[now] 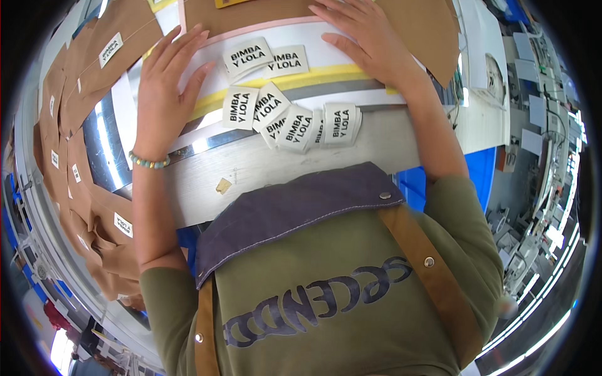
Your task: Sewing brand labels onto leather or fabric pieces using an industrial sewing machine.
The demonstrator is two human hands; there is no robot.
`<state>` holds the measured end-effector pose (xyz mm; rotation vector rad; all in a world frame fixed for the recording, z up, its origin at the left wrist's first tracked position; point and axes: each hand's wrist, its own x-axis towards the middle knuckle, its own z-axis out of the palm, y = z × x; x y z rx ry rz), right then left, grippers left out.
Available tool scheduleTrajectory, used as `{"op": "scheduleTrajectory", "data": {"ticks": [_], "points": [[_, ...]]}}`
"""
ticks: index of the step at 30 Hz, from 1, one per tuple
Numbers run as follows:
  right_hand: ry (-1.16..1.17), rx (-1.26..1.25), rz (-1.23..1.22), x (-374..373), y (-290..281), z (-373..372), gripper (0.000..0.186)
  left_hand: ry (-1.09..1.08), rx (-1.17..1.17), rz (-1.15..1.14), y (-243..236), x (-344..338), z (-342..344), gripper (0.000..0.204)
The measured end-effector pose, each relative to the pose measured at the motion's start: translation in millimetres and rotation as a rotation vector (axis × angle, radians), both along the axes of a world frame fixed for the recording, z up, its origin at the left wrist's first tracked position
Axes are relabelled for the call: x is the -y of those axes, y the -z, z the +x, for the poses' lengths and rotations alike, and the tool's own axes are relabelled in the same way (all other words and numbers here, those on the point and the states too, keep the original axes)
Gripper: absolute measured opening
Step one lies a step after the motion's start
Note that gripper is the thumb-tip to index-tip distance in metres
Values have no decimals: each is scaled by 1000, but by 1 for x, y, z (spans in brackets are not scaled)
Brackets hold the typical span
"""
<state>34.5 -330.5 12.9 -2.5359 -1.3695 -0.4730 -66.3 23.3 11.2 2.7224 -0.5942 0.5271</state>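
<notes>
My left hand (pixel 168 84) lies with fingers stretched out and apart at the left end of a brown fabric panel (pixel 263 17), by its pink-edged border. A beaded bracelet (pixel 149 161) circles that wrist. On the panel's right side my right hand (pixel 364 41) rests with its fingers extended and nothing gripped; its fingertips run close to the upper picture edge. Between the hands, small stacks of white labels (pixel 248 55) with black print lie on a white board (pixel 213 62) marked with yellow strips. More white labels (pixel 296 128) overlap in a row nearer my body.
Brown fabric pieces (pixel 81 175) with white labels hang in a heap along the left. A grey metal table edge (pixel 207 169) runs before my body, with a small tan scrap (pixel 223 185) on it. Something blue (pixel 476 178) shows below the table at right.
</notes>
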Motion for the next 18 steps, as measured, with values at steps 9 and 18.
{"op": "scheduleTrajectory", "data": {"ticks": [9,18], "points": [[-30,-496,23,31,-34,-42,55,1107,-440,-986,-111,73,-91,21],[-77,-554,-64,14,-35,-98,36,1115,-228,-1301,-93,104,-121,27]]}}
